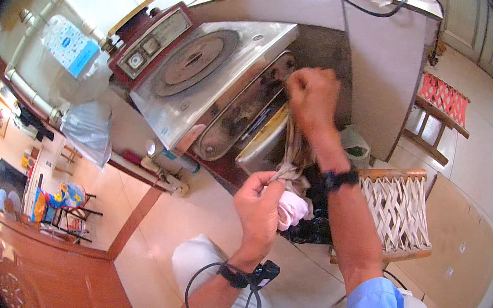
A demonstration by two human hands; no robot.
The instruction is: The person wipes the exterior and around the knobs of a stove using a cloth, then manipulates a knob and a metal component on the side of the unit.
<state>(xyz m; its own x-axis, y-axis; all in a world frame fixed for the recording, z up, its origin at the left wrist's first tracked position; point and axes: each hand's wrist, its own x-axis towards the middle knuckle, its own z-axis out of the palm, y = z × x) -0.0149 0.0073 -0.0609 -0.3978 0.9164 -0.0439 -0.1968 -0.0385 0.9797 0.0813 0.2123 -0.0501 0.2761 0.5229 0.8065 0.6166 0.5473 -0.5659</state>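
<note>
My left hand point(257, 213) grips a bunched strip of greyish-beige cloth point(290, 168). A pale pink cloth roll point(291, 209) hangs beside its fingertips. Higher up, my right hand point(313, 95) is closed and blurred, and the strip stretches up to it; its fingers partly hide that end. Both hands are in front of a metal-topped stove point(241, 42) with a round plate point(195, 62) and a sooty front panel point(244, 112). Under that panel, a light yellowish edge point(263, 135) shows behind the cloth.
A dark red control box point(151, 43) stands at the stove's back. White pipes point(32, 93) and a plastic bag point(88, 130) are at left. At right are a woven-strap stool point(394, 213), a small bin point(354, 149), a cardboard sheet point(451, 253) and a red-strapped stool point(442, 99). A black cable loops by my left wrist.
</note>
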